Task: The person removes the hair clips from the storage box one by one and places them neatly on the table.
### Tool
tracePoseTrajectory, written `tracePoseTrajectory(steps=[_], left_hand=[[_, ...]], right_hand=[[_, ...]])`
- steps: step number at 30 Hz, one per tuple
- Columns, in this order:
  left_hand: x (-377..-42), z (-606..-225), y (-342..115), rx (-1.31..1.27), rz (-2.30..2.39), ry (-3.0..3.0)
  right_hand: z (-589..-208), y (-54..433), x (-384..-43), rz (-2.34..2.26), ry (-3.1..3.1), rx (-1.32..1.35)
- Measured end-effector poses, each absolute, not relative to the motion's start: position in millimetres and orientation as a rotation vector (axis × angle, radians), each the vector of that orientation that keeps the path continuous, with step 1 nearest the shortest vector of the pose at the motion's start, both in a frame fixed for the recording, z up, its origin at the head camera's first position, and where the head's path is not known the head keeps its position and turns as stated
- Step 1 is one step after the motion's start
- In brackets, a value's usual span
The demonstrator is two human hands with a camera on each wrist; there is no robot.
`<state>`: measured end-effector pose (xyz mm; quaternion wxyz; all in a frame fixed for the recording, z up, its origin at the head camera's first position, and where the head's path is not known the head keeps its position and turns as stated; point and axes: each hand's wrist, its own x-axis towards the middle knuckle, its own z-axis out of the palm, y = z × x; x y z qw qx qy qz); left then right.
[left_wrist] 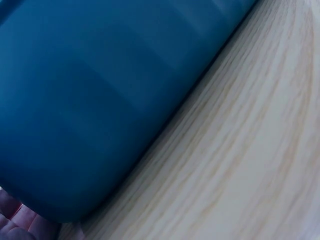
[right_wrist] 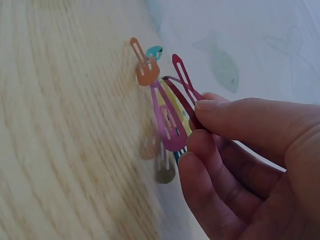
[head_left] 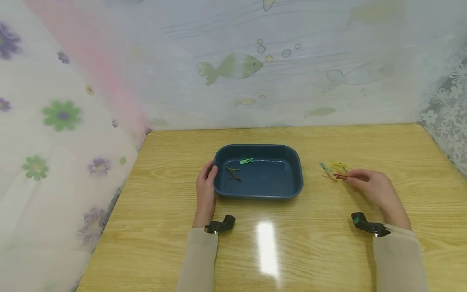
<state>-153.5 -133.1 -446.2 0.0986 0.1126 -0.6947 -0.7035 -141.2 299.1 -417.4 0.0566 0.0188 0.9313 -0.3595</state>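
My left hand [head_left: 206, 190] grips the left end of a dark blue plastic basin [head_left: 268, 178], thumb at the rim and fingers along the outer wall. Inside the basin lie a bright green hair clip [head_left: 246, 161] and a few darker clips [head_left: 234, 178] toward the left. To the right of the basin, my right hand [head_left: 377, 190] pinches a dark red snap hair clip [right_wrist: 186, 102] between thumb and fingers. Close by its fingertips is a small pile of clips, among them an orange clip [right_wrist: 148, 76], a purple clip [right_wrist: 176, 143] and a teal clip [right_wrist: 155, 52].
The wooden table [head_left: 313, 251] reflects a bright light patch near its front. Behind it hangs a pale curtain [head_left: 292, 97] printed with fish, and a flowered sheet [head_left: 65, 146] covers the left side. Each wrist carries a black camera mount [head_left: 220, 224].
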Motion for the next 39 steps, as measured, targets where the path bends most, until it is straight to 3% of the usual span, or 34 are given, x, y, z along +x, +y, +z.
tracePoseTrajectory(steps=[39], left_hand=[[-143.8,-421.9,-127.2,0.333,-2.122,-2.071]], right_hand=[[-423.5,301.8,-142.4,-1.073,2.786,0.098]])
